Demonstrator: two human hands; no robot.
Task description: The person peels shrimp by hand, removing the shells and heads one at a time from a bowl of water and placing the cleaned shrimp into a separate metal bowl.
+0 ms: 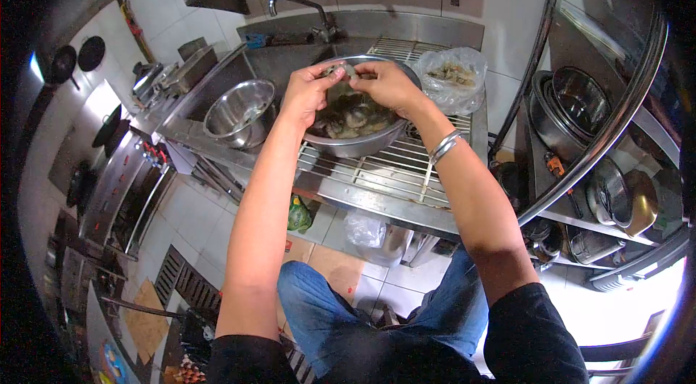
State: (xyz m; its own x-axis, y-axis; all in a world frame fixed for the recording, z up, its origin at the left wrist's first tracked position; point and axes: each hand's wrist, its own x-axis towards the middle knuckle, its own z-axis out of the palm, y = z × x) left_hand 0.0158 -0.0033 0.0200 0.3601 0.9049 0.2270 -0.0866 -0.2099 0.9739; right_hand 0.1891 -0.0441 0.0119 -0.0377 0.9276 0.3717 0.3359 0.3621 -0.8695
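Note:
A greyish shrimp (349, 71) is pinched between my two hands above a large metal bowl (355, 147). My left hand (310, 93) grips it from the left with closed fingers. From the right, my right hand (389, 85) holds it between thumb and fingers, a silver bangle on that wrist. Inside the large bowl lie several more grey shrimp (355, 117), seemingly in water. To the left stands a smaller metal bowl (239, 130) with a little pale matter in it. A clear plastic bag (471, 69) with brownish, shrimp-like pieces sits to the right.
Both bowls stand by a steel sink (279, 58) with a curved faucet (301, 1); a wire rack (377, 177) supports the large one. Stacked pots (558, 112) fill a shelf at right. A stove (119, 195) is at left. A plastic bag (365, 230) hangs below the counter.

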